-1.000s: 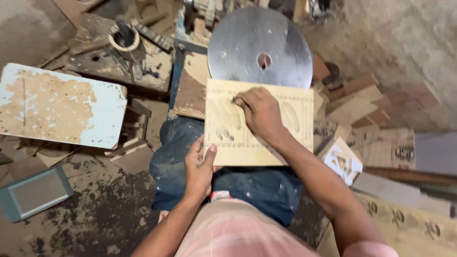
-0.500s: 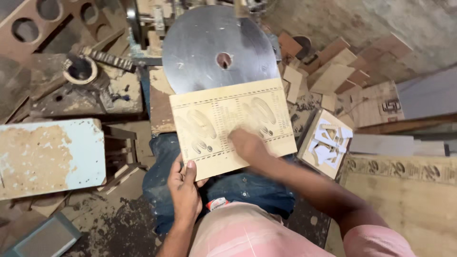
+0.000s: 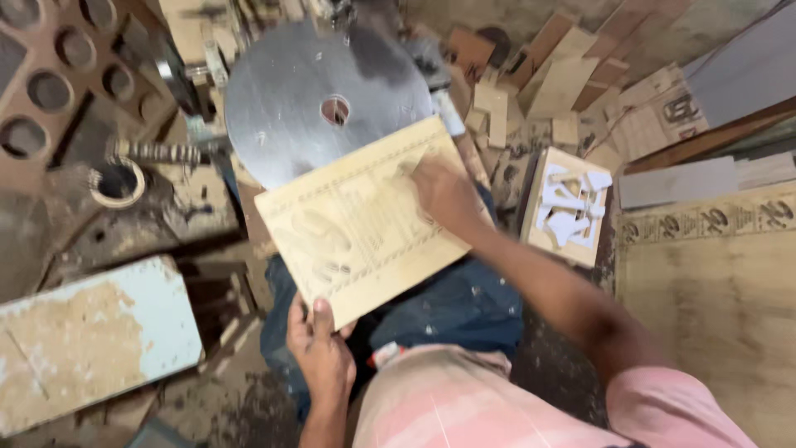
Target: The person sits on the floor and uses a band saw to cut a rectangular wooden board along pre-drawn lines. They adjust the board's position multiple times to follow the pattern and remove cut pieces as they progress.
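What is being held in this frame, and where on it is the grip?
The left hand grips the carved wooden panel at its near lower corner. The right hand rests flat on the panel's upper right face, pressing rather than gripping.

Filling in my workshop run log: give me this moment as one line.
left hand: holds carved wooden panel at near edge | right hand: flat on panel's far end | panel: overlapping round metal disc

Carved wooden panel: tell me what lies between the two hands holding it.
Only the carved wooden panel itself spans from left hand to right hand, in the head view.
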Demonstrator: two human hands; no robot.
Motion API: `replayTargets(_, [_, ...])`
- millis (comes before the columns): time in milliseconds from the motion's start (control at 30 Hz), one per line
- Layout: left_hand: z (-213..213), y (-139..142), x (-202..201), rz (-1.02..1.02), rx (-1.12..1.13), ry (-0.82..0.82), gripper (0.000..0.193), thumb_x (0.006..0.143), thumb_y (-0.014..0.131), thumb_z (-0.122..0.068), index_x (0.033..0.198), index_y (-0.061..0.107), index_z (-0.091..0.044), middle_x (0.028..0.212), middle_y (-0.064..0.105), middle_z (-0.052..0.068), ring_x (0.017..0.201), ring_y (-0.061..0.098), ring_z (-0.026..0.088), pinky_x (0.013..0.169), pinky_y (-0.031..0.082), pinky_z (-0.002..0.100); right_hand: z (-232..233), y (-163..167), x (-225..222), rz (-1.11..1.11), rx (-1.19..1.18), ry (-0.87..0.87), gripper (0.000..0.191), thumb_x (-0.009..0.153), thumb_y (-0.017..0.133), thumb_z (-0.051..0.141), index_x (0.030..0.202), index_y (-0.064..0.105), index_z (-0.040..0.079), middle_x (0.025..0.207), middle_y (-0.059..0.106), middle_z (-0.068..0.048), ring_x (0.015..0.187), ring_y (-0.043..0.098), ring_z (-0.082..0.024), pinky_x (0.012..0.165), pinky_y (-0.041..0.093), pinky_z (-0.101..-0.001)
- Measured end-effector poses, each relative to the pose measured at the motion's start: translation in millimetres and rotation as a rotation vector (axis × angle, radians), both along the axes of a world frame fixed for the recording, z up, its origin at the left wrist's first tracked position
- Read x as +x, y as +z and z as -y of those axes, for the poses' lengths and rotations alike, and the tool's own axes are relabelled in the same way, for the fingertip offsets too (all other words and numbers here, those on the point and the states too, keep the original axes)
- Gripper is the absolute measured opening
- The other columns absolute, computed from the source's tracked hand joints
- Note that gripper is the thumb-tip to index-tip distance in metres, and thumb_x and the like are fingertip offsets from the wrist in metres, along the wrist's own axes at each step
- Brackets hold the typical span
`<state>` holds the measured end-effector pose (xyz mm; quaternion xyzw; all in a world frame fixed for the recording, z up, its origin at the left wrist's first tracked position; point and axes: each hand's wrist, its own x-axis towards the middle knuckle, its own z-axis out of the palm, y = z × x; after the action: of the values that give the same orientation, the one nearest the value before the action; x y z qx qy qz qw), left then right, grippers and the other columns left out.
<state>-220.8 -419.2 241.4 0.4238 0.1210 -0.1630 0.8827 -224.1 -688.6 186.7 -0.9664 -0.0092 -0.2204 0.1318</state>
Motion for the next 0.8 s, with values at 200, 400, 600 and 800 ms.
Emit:
replayTargets(200, [2, 4, 2, -0.050, 0.051, 0.025, 0.041, 0.101, 0.058, -0.014, 0.138, 0.051, 0.005, 0.101, 0.070, 0.012, 0.072, 0.062, 0.012, 0.054, 0.046, 0.029, 42, 39, 34, 0.035, -0.133, -0.081, 0.015, 0.099, 0.070, 0.018, 0.088, 0.072, 0.007, 0.077, 0.066, -0.010, 0.071, 0.066, -0.028, 0.064, 0.054, -0.0404])
replayTargets(400, [4, 6, -4, -0.020, 0.037, 0.016, 0.038, 0.105, 0.056, -0.012, 0.138, 0.052, 0.006, 0.106, 0.070, 0.014, 0.073, 0.059, 0.012, 0.054, 0.045, 0.027, -50, 74, -16, 0.051, -0.204, 0.165, 0.029, 0.078, 0.066, 0.009, 0.105, 0.072, 0.000, 0.096, 0.072, -0.010, 0.086, 0.071, -0.026, 0.072, 0.057, -0.0359])
replayTargets(600, [4, 9, -7, -0.019, 0.046, -0.006, 0.042, 0.102, 0.061, -0.015, 0.137, 0.051, 0.005, 0.108, 0.070, 0.013, 0.076, 0.061, 0.012, 0.056, 0.045, 0.027, -24, 90, -31, -0.123, 0.175, -0.360, 0.013, 0.099, 0.068, 0.012, 0.090, 0.075, 0.005, 0.086, 0.069, -0.011, 0.082, 0.069, -0.033, 0.071, 0.054, -0.0441])
replayTargets(800, [4, 6, -7, -0.006, -0.004, 0.011, 0.043, 0.104, 0.063, -0.019, 0.139, 0.052, 0.005, 0.110, 0.070, 0.014, 0.081, 0.064, 0.014, 0.061, 0.052, 0.027, -90, 120, -21, 0.089, -0.008, 0.076, 0.032, 0.077, 0.066, 0.009, 0.106, 0.072, 0.000, 0.098, 0.069, -0.011, 0.088, 0.068, -0.027, 0.074, 0.057, -0.0393])
